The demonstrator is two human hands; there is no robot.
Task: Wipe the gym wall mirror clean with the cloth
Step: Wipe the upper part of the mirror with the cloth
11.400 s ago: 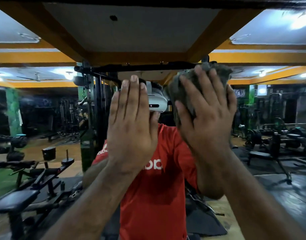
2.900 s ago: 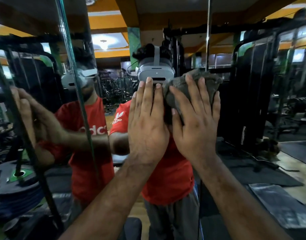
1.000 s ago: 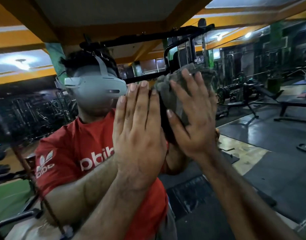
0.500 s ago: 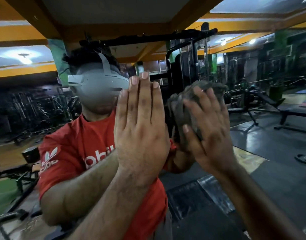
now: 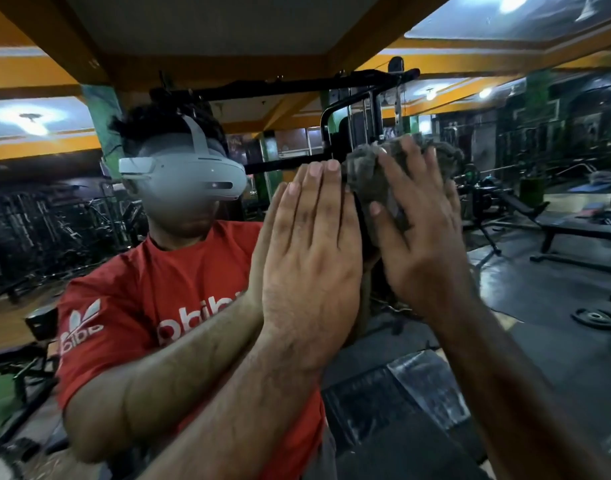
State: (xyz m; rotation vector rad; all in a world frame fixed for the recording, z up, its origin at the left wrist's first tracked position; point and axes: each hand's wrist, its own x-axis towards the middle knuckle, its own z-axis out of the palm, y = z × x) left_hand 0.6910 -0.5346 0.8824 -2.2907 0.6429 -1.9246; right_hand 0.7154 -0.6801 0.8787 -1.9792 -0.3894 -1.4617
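Person faces the mirror (image 5: 505, 341), both hands up at head height. Left hand (image 5: 307, 258) flat on the glass, fingers straight and together, holding nothing; looks like a brace. Right hand (image 5: 418, 237) presses the cloth (image 5: 370, 171) against the glass w/ spread, mostly straight fingers. Cloth is a grey bunched wad sitting under the palm and fingers, edges sticking out above the fingertips and on the thumb side. Cloth sits just right of the left hand's fingertips, close to touching.

Reflection shows the person in a red shirt (image 5: 151, 299) w/ a grey headset (image 5: 186, 178), plus a cable machine (image 5: 363, 116) and a bench (image 5: 581, 230) in the gym behind.

Judgement: mid-wipe, upper-middle area of the panel. Can't tell how much glass is done; no obvious streaks visible at this res.

Risks from here:
- bare left palm on glass prob leaves prints/smears, so that spot needs a re-wipe.
- cloth is wadded, not flat: small contact patch, likely missed strips betw passes.
- cloth held by pressure only, no real grip; if pressure drops mid-stroke it could slide out and fall.
- hard push from both hands loads the panel; mount not visible, can't rate it.
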